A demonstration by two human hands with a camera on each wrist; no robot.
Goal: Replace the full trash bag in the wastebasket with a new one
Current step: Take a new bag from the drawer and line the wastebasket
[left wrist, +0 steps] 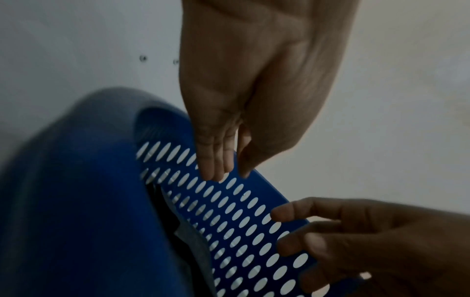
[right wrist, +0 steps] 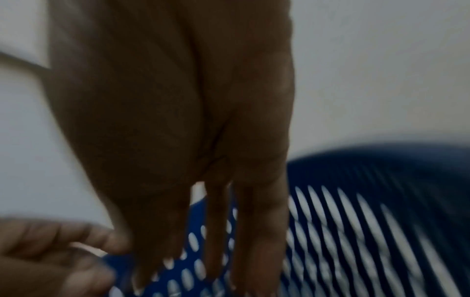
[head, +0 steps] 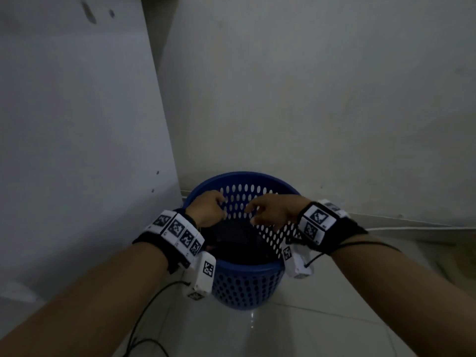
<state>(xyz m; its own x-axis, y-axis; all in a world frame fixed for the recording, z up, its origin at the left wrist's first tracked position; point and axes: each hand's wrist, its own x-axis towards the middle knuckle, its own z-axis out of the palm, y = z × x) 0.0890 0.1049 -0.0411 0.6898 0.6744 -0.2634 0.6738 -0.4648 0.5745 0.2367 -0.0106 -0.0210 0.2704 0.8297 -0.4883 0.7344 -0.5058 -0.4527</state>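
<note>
Down at 6 o'clock of the head view, a blue perforated wastebasket (head: pixel 247 284) stands on the pale tiled floor (head: pixel 322 331) in a corner, a white panel (head: pixel 77 124) at its 9 o'clock and a wall (head: pixel 309 86) behind. Inside it lies a dark trash bag (head: pixel 231 240), low below the rim. Both hands reach over the opening. The left hand (head: pixel 207 210), toward 10 o'clock of the rim, has relaxed fingers holding nothing. The right hand (head: pixel 273 211), toward 2 o'clock, has loosely spread fingers, also holding nothing. A black cable (head: pixel 144 310) trails on the floor at 7 o'clock.
</note>
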